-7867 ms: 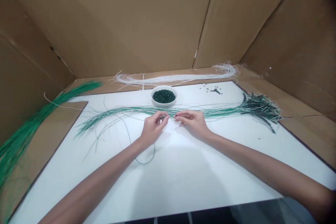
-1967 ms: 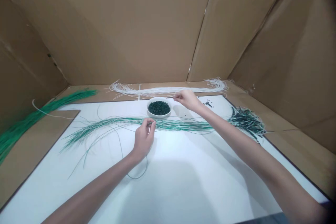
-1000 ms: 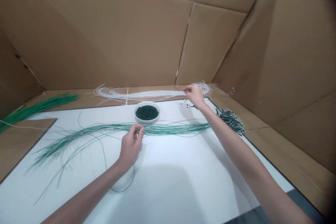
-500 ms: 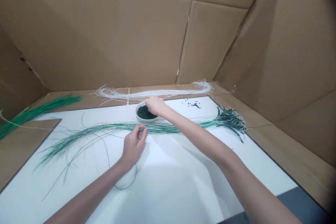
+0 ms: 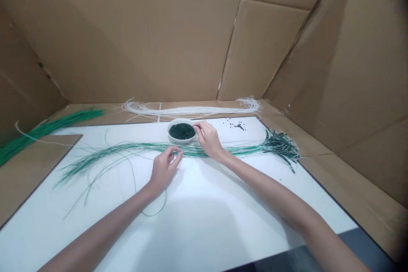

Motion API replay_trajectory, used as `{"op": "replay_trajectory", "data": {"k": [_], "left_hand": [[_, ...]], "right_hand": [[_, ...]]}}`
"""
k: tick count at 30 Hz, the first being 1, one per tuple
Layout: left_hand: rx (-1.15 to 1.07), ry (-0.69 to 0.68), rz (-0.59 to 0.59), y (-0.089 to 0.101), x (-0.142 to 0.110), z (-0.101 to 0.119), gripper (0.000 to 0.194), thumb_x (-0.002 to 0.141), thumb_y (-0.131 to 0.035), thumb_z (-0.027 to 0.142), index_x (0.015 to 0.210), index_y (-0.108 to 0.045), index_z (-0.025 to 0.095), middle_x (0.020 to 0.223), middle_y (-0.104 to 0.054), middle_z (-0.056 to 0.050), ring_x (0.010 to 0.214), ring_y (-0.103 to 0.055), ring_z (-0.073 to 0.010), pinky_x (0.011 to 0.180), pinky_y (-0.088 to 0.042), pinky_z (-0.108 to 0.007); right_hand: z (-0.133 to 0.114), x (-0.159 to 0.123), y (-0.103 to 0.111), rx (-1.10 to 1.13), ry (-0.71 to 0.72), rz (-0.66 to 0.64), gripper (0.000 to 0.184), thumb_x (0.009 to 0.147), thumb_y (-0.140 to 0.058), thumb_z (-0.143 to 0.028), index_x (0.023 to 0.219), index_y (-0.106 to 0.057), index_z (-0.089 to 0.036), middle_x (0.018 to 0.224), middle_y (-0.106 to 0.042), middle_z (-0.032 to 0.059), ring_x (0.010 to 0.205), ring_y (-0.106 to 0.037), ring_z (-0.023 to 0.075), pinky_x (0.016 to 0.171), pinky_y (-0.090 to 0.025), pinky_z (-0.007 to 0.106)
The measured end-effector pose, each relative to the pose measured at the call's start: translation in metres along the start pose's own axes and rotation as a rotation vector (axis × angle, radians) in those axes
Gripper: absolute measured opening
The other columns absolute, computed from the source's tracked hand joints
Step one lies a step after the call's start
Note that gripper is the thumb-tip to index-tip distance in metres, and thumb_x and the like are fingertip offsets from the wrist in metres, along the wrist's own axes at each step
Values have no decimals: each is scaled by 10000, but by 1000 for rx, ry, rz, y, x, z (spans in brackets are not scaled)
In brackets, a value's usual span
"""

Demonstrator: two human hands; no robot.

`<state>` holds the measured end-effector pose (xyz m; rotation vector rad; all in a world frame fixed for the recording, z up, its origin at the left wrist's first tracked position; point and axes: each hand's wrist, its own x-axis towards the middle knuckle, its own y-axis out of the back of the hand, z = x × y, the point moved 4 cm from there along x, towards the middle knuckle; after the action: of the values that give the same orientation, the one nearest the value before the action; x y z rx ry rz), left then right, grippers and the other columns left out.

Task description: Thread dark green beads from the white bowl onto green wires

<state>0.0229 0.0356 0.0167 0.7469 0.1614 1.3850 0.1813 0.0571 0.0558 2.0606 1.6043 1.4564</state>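
My left hand (image 5: 165,169) pinches a thin green cord (image 5: 149,197) just in front of a long bundle of green strands (image 5: 137,148); the cord trails down past the wrist in a loop. My right hand (image 5: 205,139) sits at the right rim of a white bowl (image 5: 181,138) filled with dark green beads (image 5: 181,131). Its fingertips are closed together at the rim, and anything between them is too small to see.
A white cord bundle (image 5: 191,111) lies along the back. Green strands (image 5: 47,128) lie at the left, and bead-strung strands (image 5: 282,144) at the right. Loose beads (image 5: 236,124) dot the white board (image 5: 223,216). Cardboard walls (image 5: 127,38) surround everything.
My right hand has moved from over the bowl to its right rim, nearer me. My left hand stays on the cord, and the view has shifted slightly.
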Motion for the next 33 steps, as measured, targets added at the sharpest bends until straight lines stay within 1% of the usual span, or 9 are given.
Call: {"op": "replay_trajectory", "data": {"k": [2,4,6,8,11,16,23,33], "left_hand": [[15,-41,-3,0,-2,2,227,780,-465,366,809,-579,172,513,-439,44,470,-359,-85,506,-297,-187],[16,-72,-1,-1,-4,3,239,785,-464,357,825,-609,172,540,-493,29,475,-371,-86,506,-303,-188],[4,-84,10,-1,-5,3,251,786,-465,357,831,-630,173,564,-533,16,472,-373,-86,499,-306,-191],[-11,-84,17,-1,-6,3,263,783,-470,363,835,-645,173,573,-555,9,466,-367,-85,489,-307,-193],[-24,-96,-9,-2,-6,3,265,773,-485,366,822,-662,175,554,-560,13,448,-345,-79,478,-306,-192],[-40,-135,-64,-4,-7,4,258,756,-505,369,793,-678,181,515,-551,24,429,-310,-68,459,-297,-187],[-97,-159,-53,-2,-8,6,259,764,-503,372,802,-677,185,568,-580,13,428,-312,-67,455,-303,-192],[-91,-164,-54,-4,-8,5,252,766,-502,369,801,-679,194,502,-529,22,416,-310,-72,448,-297,-198]], "right_hand": [[-4,-27,2,191,-62,42,207,856,-378,-245,876,-568,-165,851,-591,55,808,-537,145,731,-391,251],[-1,-51,-3,393,-212,14,178,831,-428,-275,859,-577,-181,828,-593,42,716,-540,131,663,-406,246],[5,-68,-12,611,-369,-27,164,798,-479,-299,847,-583,-182,751,-588,23,611,-520,114,581,-402,240],[10,-76,-20,802,-476,-52,166,767,-519,-319,825,-584,-178,651,-560,-2,525,-478,97,516,-380,230],[16,-78,-28,969,-531,-81,175,735,-559,-334,801,-588,-174,621,-537,-14,490,-448,80,478,-354,216],[14,-76,-29,1028,-537,-140,200,722,-579,-354,790,-609,-168,651,-538,0,529,-468,82,454,-329,202],[11,-77,-28,1040,-561,-158,186,696,-610,-342,768,-629,-171,642,-558,1,516,-460,77,450,-317,203],[13,-78,-28,1042,-592,-145,173,662,-642,-308,774,-658,-178,635,-593,8,502,-458,76,449,-327,204]]}}
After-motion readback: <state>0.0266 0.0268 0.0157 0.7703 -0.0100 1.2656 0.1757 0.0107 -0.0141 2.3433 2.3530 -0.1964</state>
